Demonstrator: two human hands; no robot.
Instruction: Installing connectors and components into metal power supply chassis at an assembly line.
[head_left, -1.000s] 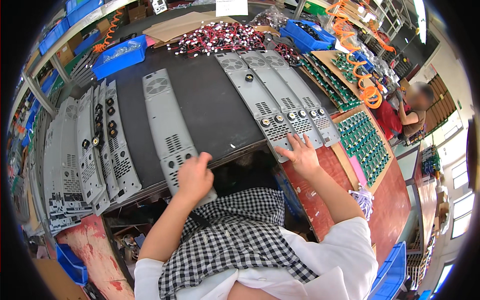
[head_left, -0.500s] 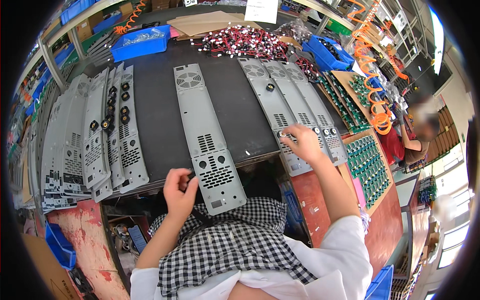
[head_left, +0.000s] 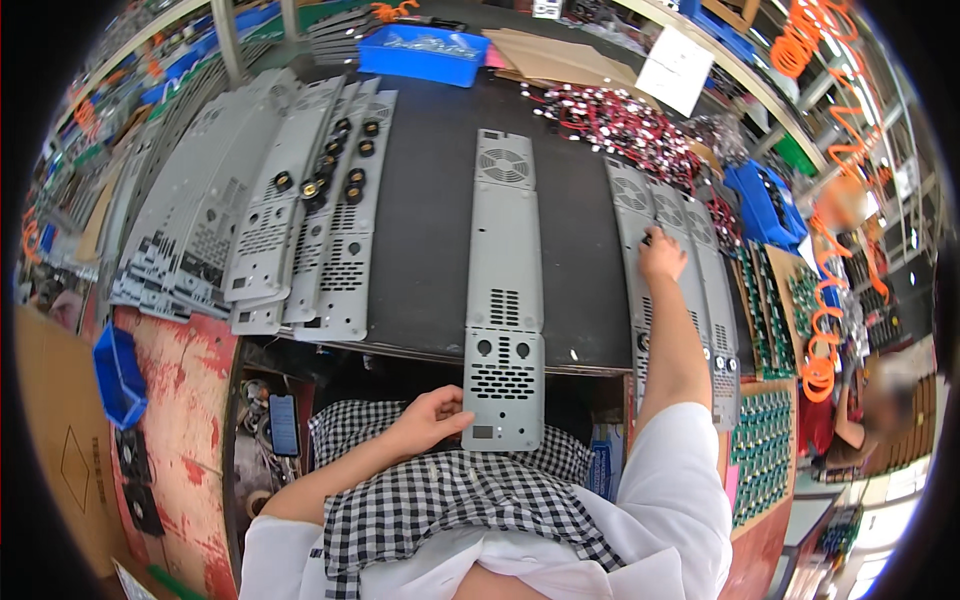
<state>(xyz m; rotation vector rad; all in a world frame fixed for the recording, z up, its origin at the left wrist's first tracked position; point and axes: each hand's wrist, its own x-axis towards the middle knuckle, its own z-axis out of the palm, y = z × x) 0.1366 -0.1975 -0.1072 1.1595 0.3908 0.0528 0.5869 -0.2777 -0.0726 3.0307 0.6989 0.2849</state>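
A long grey metal panel (head_left: 507, 255) lies in front of me, with a fan grille at its far end and slotted vents at its near end. The near end overhangs the table edge. Beside its near left edge is my left hand (head_left: 437, 413), fingers loosely curved and apart, thumb at the edge. My right hand (head_left: 661, 256) reaches to the leftmost of several similar panels (head_left: 630, 190) on the right. Its fingers pinch a small black round knob (head_left: 648, 238) there, mostly hidden by the fingertips. White round parts (head_left: 707, 352) sit at the near ends of these panels.
More grey panels (head_left: 205, 200) are stacked on the left, with several black knobs (head_left: 355, 185) on top. Behind are a blue bin (head_left: 424, 55) and a heap of red-black wires (head_left: 625, 125). Green circuit boards (head_left: 762, 450) lie at right, below orange coiled hoses (head_left: 822, 350).
My right hand has moved from the near end of the right-hand panels up to the black knob. My left hand has come down beside the middle panel's near corner. The view has swung left.
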